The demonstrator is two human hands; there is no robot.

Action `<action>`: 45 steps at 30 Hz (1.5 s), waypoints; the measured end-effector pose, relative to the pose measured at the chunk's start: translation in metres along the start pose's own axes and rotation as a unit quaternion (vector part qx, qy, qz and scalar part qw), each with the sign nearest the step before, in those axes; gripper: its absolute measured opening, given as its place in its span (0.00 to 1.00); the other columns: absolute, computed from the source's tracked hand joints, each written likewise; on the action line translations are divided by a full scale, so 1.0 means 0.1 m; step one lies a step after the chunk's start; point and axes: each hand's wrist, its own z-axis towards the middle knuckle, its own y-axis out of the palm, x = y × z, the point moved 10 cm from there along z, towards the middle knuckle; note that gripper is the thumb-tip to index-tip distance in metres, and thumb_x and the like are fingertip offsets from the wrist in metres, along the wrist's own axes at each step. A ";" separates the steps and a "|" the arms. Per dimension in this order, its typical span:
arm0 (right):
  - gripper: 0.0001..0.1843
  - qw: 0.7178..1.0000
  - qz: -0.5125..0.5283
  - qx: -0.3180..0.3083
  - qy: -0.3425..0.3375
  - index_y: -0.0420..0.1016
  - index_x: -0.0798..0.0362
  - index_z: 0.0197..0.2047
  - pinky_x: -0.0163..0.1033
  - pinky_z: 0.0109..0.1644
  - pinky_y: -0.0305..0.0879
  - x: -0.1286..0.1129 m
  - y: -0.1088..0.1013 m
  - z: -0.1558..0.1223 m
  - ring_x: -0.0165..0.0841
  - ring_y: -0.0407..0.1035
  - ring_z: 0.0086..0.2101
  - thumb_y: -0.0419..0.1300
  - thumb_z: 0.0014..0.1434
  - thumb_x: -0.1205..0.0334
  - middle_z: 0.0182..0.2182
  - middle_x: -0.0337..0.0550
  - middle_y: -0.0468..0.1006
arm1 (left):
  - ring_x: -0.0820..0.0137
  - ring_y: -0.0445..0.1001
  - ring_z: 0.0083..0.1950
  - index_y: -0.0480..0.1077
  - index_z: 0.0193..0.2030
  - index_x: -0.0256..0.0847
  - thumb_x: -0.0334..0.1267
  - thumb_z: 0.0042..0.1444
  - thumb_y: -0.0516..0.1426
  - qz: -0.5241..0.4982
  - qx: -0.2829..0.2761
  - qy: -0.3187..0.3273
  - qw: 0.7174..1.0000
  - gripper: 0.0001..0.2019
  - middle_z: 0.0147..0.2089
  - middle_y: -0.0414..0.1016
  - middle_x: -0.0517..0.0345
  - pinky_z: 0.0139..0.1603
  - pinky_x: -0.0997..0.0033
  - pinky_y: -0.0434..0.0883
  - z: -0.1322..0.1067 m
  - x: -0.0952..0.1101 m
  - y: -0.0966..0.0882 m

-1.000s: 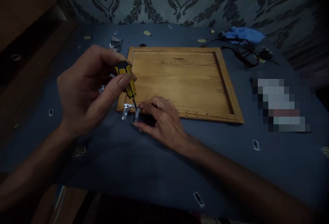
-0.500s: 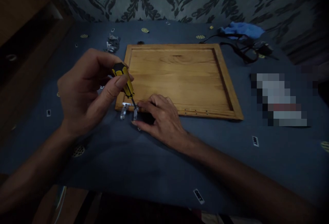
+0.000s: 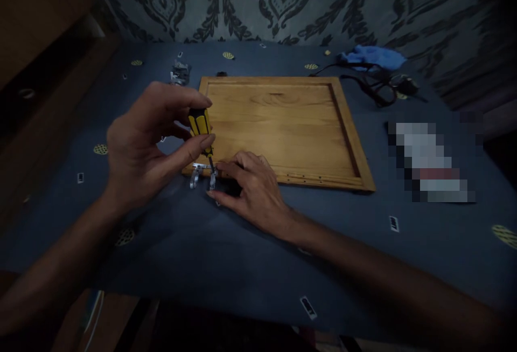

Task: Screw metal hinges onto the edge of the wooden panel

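My left hand (image 3: 149, 144) is closed round the yellow and black handle of a small screwdriver (image 3: 203, 132), held nearly upright. Its tip rests on a shiny metal hinge (image 3: 203, 174) at the near left corner of a wooden panel (image 3: 283, 125). My right hand (image 3: 250, 190) lies on the blue cloth just right of the hinge, fingers curled, with fingertips pressing on the hinge and the panel's near edge.
The panel lies on a table covered in blue cloth (image 3: 363, 244). More metal hardware (image 3: 180, 73) sits beyond the panel's far left corner. A blue rag (image 3: 374, 56) and a black cable (image 3: 375, 88) lie at the far right. Patterned wallpaper stands behind.
My left hand has turned the screwdriver handle a little and now holds it more upright. My right hand stays on the hinge. The view has shifted slightly.
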 end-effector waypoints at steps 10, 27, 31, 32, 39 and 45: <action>0.24 1.000 -0.014 0.002 -0.001 0.82 0.54 0.54 0.46 0.45 0.61 0.00 0.01 0.01 0.42 0.68 0.41 0.68 0.65 0.44 0.41 0.48 0.76 | 0.65 0.85 0.43 0.77 0.61 0.62 0.33 0.58 0.71 -0.061 -0.018 -0.043 0.997 0.26 0.51 0.82 0.59 0.36 0.70 0.87 0.02 -0.08 0.04; 0.24 1.000 -0.014 0.004 -0.005 0.82 0.56 0.53 0.46 0.46 0.61 -0.02 0.00 0.01 0.43 0.69 0.43 0.68 0.66 0.45 0.43 0.49 0.77 | 0.67 0.85 0.41 0.82 0.55 0.57 0.31 0.56 0.73 -0.027 0.057 -0.057 0.996 0.22 0.45 0.85 0.62 0.38 0.68 0.87 0.07 -0.02 -0.08; 0.23 1.000 -0.013 0.005 -0.003 0.82 0.54 0.53 0.47 0.47 0.62 -0.02 0.00 0.01 0.44 0.69 0.44 0.68 0.66 0.44 0.44 0.50 0.78 | 0.63 0.87 0.42 0.82 0.53 0.59 0.27 0.56 0.71 -0.089 0.037 -0.079 0.992 0.23 0.42 0.84 0.63 0.42 0.62 0.90 0.07 -0.05 -0.03; 0.23 1.000 -0.013 0.007 -0.002 0.82 0.54 0.53 0.47 0.47 0.62 -0.02 0.00 0.01 0.44 0.70 0.44 0.68 0.66 0.44 0.44 0.49 0.78 | 0.62 0.87 0.42 0.82 0.53 0.59 0.27 0.56 0.71 -0.091 0.038 -0.078 0.992 0.23 0.41 0.84 0.62 0.42 0.61 0.90 0.06 -0.05 -0.02; 0.23 1.000 -0.009 0.009 -0.008 0.82 0.56 0.53 0.48 0.47 0.63 -0.02 0.00 0.01 0.43 0.71 0.44 0.70 0.64 0.46 0.44 0.49 0.78 | 0.67 0.82 0.40 0.82 0.55 0.56 0.36 0.52 0.75 -0.020 0.087 -0.050 0.995 0.24 0.43 0.83 0.59 0.29 0.72 0.82 -0.03 -0.07 -0.08; 0.24 1.000 -0.004 0.008 -0.006 0.82 0.56 0.52 0.48 0.47 0.61 -0.02 0.01 0.01 0.44 0.69 0.44 0.69 0.65 0.44 0.43 0.49 0.77 | 0.67 0.80 0.32 0.83 0.55 0.62 0.34 0.51 0.76 0.024 0.083 -0.032 0.996 0.25 0.40 0.84 0.61 0.24 0.67 0.80 0.01 0.02 -0.14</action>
